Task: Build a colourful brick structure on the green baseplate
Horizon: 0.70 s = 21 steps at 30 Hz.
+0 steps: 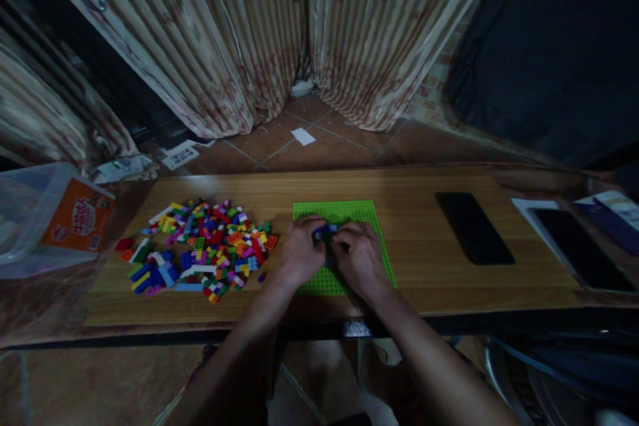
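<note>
A green studded baseplate lies on the wooden board, below both hands. Blue toy bricks show between my fingers near the plate's middle; the light is dim and their exact shape is partly hidden. From the left, my left hand curls its fingers and thumb about the blue bricks' left end. On the other side, my right hand has thumb and fingertips pinched together at the right end of the bricks. Whatever small piece sits in that pinch is covered by the fingers.
A heap of mixed coloured bricks spreads over the left of the wooden board. A black phone lies on the right, with another dark device beyond it. A clear plastic tub stands far left. Striped curtains hang behind.
</note>
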Available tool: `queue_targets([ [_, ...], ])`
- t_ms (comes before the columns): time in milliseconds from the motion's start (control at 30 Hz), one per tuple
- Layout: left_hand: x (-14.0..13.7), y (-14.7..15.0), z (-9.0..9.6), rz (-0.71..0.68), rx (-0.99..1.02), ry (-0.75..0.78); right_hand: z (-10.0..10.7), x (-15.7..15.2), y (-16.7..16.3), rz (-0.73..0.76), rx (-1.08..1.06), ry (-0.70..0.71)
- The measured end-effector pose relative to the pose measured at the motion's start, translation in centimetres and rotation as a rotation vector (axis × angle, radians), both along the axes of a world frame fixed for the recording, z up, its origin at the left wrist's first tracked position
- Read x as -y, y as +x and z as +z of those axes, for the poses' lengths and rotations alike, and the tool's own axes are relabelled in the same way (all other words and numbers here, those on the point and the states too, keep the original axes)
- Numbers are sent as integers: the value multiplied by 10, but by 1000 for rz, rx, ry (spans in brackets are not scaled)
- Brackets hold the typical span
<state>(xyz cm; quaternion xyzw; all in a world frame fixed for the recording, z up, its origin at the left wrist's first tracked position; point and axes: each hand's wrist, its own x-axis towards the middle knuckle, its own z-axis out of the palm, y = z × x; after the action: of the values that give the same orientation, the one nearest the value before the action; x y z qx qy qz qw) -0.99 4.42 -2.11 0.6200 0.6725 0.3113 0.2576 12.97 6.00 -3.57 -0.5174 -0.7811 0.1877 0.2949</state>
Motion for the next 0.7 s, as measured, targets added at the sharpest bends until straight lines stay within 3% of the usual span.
queue_targets([
  [333, 2, -7, -3, -55, 2, 9, 4, 1, 3, 2, -84, 47],
  [533, 1, -7, -3, -37, 15, 14, 14, -18, 43, -189, -131, 132],
  [700, -1, -3, -4, 14, 12, 38, 2, -24, 57, -74, 6, 111],
])
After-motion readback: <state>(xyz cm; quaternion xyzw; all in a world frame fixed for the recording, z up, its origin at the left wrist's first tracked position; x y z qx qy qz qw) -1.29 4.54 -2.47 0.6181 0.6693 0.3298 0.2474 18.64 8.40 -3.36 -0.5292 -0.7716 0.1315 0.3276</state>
